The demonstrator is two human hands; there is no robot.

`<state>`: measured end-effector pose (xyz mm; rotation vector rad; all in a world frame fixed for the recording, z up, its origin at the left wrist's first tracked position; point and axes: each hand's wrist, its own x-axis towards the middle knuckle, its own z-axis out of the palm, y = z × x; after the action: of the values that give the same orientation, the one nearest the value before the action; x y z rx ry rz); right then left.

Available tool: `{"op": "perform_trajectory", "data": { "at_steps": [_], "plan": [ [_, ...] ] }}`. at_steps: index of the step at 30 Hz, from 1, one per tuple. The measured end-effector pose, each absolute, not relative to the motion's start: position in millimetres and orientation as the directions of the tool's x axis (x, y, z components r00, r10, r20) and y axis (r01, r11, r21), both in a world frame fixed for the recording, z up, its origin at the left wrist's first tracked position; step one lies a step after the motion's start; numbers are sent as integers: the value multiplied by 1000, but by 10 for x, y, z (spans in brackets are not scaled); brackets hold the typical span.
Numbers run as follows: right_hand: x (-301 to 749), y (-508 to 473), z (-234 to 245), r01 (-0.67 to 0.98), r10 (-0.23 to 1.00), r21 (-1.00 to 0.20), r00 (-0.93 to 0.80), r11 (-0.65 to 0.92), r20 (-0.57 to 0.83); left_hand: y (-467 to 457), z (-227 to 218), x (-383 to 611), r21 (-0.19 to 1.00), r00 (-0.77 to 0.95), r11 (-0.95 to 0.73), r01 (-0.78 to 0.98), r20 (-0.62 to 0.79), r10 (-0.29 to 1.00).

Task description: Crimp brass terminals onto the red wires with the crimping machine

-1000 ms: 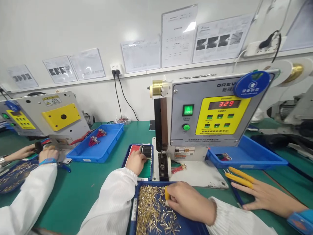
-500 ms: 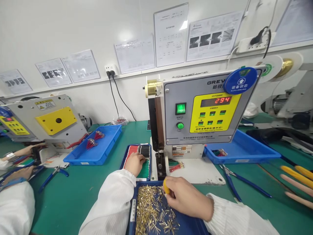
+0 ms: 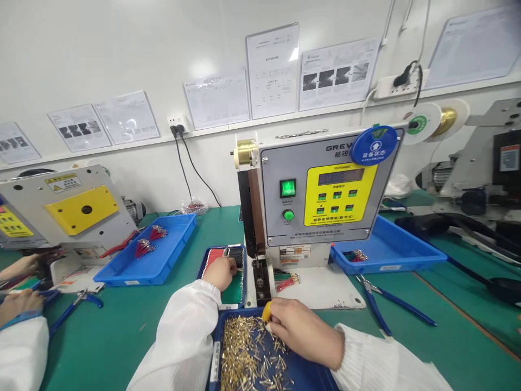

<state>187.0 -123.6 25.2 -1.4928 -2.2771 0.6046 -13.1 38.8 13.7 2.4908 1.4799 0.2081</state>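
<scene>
My left hand reaches over a small blue tray of red wires, black wires and green wires. Its fingers curl down among the wires, and the tips are hidden. Over a larger blue bin of loose gold metal pins, my right hand is closed in a pinch. A yellow finger cot covers one of its fingertips; anything pinched there is too small to make out. The grey crimping machine stands just beyond both hands.
A bundle of crimped wires lies on the machine base. Blue-handled pliers rest to the right, before a blue bin. At left are another blue bin, more pliers, a second machine and a co-worker's hands.
The view has shifted, moving the scene slightly left. Both my hands keep nearly the same places. The machine display no longer reads 294 clearly. A hand with yellow-covered fingers has left the right edge.
</scene>
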Motion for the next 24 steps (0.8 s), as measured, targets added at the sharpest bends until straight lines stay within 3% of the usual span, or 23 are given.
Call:
{"op": "perform_trajectory", "data": {
  "at_steps": [10, 19, 24],
  "plan": [
    [1872, -1216, 258, 740, 944, -612, -327, 278, 33, 369, 32, -93, 227, 388, -420, 879, 173, 905],
    [1766, -1024, 545, 725, 916, -615, -401, 310, -12, 423, -88, -124, 255, 374, -420, 871, 212, 903],
    [1780, -804, 842, 549, 869, -794, -492, 262, -54, 411, -95, -129, 244, 378, -428, 870, 227, 898]
  ]
}}
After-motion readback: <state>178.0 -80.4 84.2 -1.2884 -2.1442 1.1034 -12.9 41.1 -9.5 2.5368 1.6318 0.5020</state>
